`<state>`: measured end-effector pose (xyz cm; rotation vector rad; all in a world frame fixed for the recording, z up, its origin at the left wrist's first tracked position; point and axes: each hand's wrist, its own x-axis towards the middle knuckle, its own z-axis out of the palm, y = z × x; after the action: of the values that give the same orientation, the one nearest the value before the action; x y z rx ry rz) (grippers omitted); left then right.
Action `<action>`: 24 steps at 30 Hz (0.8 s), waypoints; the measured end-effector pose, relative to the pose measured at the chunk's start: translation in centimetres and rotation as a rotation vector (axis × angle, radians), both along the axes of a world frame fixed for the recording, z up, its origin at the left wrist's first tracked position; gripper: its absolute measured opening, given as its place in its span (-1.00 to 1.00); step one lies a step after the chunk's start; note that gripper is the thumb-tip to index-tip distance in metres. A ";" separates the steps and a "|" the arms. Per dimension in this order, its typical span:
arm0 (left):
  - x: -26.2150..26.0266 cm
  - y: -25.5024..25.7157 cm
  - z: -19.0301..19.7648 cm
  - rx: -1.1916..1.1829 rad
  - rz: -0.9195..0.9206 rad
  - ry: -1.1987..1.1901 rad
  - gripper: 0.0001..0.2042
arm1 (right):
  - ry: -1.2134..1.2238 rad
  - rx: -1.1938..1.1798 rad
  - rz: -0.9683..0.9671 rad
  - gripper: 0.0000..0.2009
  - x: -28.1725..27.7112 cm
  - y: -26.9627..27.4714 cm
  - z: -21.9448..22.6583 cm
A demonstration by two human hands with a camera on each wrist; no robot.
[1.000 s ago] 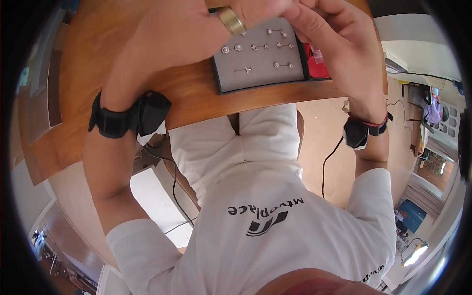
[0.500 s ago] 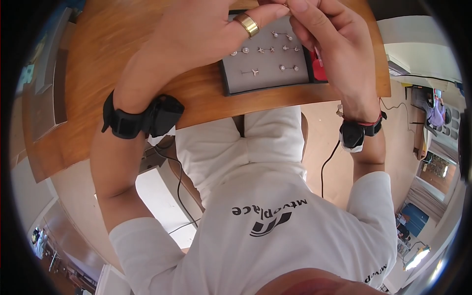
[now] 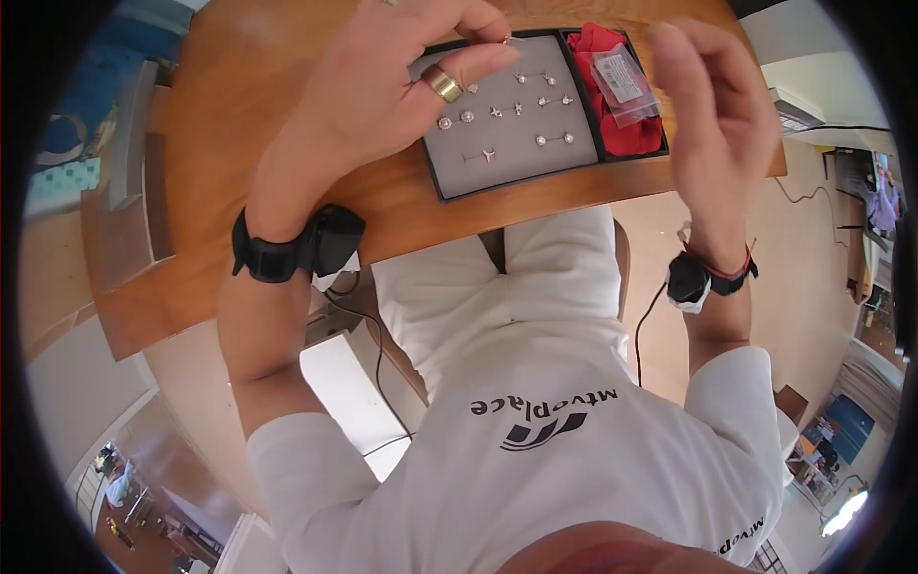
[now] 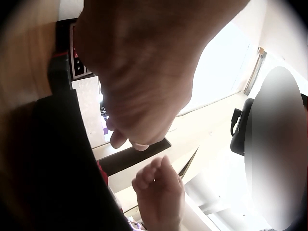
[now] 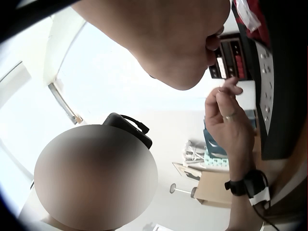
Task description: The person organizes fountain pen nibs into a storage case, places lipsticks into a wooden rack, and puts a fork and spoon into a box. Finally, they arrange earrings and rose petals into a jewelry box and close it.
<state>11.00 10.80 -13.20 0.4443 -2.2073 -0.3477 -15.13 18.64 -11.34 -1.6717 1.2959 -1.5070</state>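
My left hand [image 3: 373,91], wearing a gold ring, pinches a tiny shiny earring [image 3: 508,40] between thumb and forefinger above the jewellery tray's left part. My right hand [image 3: 722,115] is held in the air just right of the tray, its fingers loosely bent, nothing visible in them. The dark-rimmed tray [image 3: 516,185] has a grey pad carrying several pairs of small earrings [image 3: 555,140]. In the right wrist view, the left hand [image 5: 231,122] shows thumb and forefinger together; the left wrist view shows the right hand [image 4: 159,195] with curled fingers.
Red cloth [image 3: 631,139] and a small clear bag with a white label [image 3: 620,78] lie in the tray's right compartment. The tray stands near the front edge of the wooden table [image 3: 220,191]. Cables hang from both wrist cameras.
The hands, together before, have separated: the right has moved off to the right and the left keeps its pinch. The red cloth and labelled bag have come into fuller view.
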 end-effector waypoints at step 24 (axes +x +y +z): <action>-1.8 9.1 5.9 0.174 0.362 -0.852 -0.89 | -0.260 0.047 -0.254 -0.86 -10.1 0.5 -7.6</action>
<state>9.23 19.86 -7.34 1.2498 -2.8322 -0.1604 -25.21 19.09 -18.98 -1.2676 1.4256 -1.7574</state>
